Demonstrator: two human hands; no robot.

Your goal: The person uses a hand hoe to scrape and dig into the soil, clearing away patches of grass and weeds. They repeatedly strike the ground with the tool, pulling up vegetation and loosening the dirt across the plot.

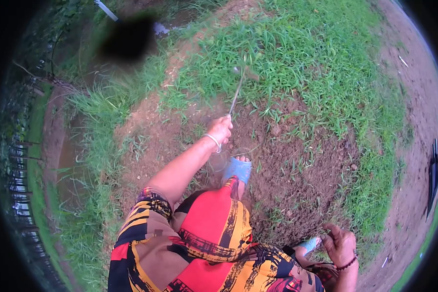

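My left hand (220, 130), with a pale bangle at the wrist, is wrapped round the near end of a thin tool (236, 95). The shaft reaches away from me over the bare soil to the grass edge (258, 68), where its far end is blurred. Low on the right, my right hand (339, 246) hangs over the ground near my right foot, a beaded bracelet at its wrist. Its fingers are curled; whether they hold anything is too small to tell.
My feet in blue sandals (237, 169) stand on loose brown soil (301, 180). Green grass (326, 53) lies ahead and right. A dirt path (413, 87) runs along the far right. Muddy water (69, 163) and trees lie at the left. A dark blur covers part of the upper left.
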